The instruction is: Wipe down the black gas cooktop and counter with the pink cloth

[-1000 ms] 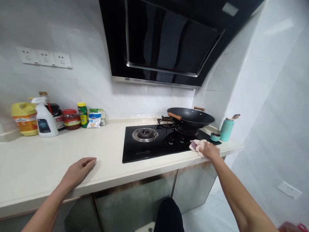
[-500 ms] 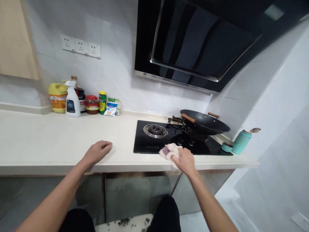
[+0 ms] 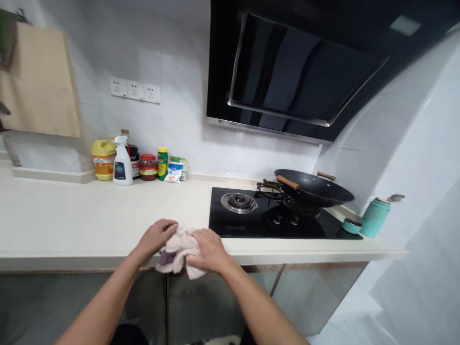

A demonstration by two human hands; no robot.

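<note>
A pale pink cloth (image 3: 181, 247) with a purple patch is bunched at the counter's front edge, part of it hanging over. My right hand (image 3: 208, 249) grips it from the right, fingers wrapped over the fabric. Just to the left, my left hand (image 3: 158, 235) rests at the edge with its thumb a little apart from the fingers. It is close against the cloth; whether it touches the fabric is hard to see. Right of both hands lies the black gas hob (image 3: 251, 225) set in the pale countertop (image 3: 89, 215).
A black wok (image 3: 316, 189) with wooden handles sits on the right burner. Beside the hob stand a turquoise canister (image 3: 375, 218) and a small turquoise cup (image 3: 352, 225). A white spray bottle (image 3: 122, 163), jars and packets line the wall. The range hood (image 3: 287, 72) overhangs the hob.
My right hand has moved left with the cloth, from the hob's front edge to beside my left hand. The view has shifted slightly; the left hand stays at the counter's edge.
</note>
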